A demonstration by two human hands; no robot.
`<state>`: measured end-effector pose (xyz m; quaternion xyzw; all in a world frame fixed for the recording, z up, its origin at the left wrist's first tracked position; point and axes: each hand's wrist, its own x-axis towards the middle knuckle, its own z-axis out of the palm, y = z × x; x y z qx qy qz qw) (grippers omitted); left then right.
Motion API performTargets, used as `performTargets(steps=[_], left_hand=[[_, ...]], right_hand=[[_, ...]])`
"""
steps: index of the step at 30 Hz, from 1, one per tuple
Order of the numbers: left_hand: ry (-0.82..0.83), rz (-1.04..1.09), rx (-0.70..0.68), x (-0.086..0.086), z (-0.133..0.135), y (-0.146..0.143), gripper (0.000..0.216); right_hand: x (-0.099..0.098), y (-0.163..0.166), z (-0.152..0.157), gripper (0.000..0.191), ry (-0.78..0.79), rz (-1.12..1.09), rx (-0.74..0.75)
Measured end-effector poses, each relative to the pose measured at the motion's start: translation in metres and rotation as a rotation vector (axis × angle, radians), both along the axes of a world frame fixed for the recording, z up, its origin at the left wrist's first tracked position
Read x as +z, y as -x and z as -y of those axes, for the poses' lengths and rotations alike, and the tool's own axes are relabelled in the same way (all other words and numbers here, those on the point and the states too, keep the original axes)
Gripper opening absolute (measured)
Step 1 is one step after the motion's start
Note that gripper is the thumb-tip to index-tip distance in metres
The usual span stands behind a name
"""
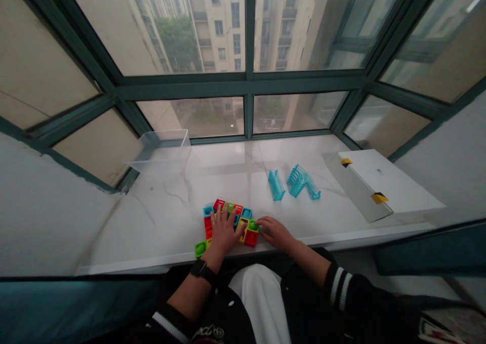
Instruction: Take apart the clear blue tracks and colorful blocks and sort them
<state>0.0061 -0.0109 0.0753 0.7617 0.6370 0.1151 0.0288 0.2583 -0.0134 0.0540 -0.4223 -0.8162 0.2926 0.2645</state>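
My left hand [225, 231] lies palm down with its fingers spread over a cluster of square plastic blocks in red, blue, yellow and green. It covers the middle of the cluster. Red blocks [208, 227] and a blue block [208, 211] show to its left, and a separate-looking green block [201, 249] sits at the near left corner. At the cluster's right edge, the fingertips of my right hand [277, 233] close on a green block [253, 226]. Just below that one is a red block [251, 239].
Translucent blue plastic racks [276, 185] lie beyond my right hand, with others [297, 180] beside them. A clear plastic tub [167, 154] stands at the back left. To the right is a white box [383, 182] with yellow-black tabs. The white sill [152, 207] ends close to my lap.
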Motion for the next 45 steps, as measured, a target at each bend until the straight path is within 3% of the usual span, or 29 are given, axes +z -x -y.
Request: performTargets(steps=[4, 10, 16, 19, 25, 30, 33, 38, 42, 45], left_hand=[[0.059, 0.014, -0.228, -0.004, 0.002, -0.006, 0.074], [0.078, 0.012, -0.231, -0.01, 0.0, -0.006, 0.071], [0.083, 0.017, -0.241, -0.011, -0.001, -0.004, 0.07], [0.096, 0.017, -0.249, -0.01, -0.002, -0.003, 0.071], [0.091, -0.001, -0.265, -0.011, -0.004, 0.0, 0.07], [0.115, -0.018, -0.248, -0.011, -0.009, 0.013, 0.068], [0.122, -0.02, -0.23, -0.011, -0.013, 0.028, 0.067], [0.105, -0.007, -0.238, -0.012, -0.017, 0.045, 0.066], [0.079, -0.012, -0.235, -0.012, -0.016, 0.045, 0.066], [0.081, -0.01, -0.235, -0.011, -0.016, 0.044, 0.066]], right_hand=[[-0.003, 0.0, 0.0, 0.042, 0.009, -0.015, 0.014], [-0.005, -0.004, 0.0, 0.035, -0.013, 0.039, -0.019], [-0.013, -0.019, 0.001, 0.026, -0.001, 0.004, -0.199], [-0.017, -0.028, 0.001, 0.027, 0.101, -0.152, -0.305], [-0.01, -0.031, -0.005, 0.04, 0.486, -0.736, -0.467], [0.004, -0.029, -0.009, 0.069, 0.555, -0.928, -0.435], [0.009, -0.03, -0.007, 0.073, 0.519, -0.908, -0.413], [0.013, -0.037, -0.007, 0.062, 0.473, -0.78, -0.376], [0.003, -0.056, -0.011, 0.055, 0.417, -0.644, -0.35], [-0.011, -0.078, -0.014, 0.051, 0.313, -0.441, -0.411]])
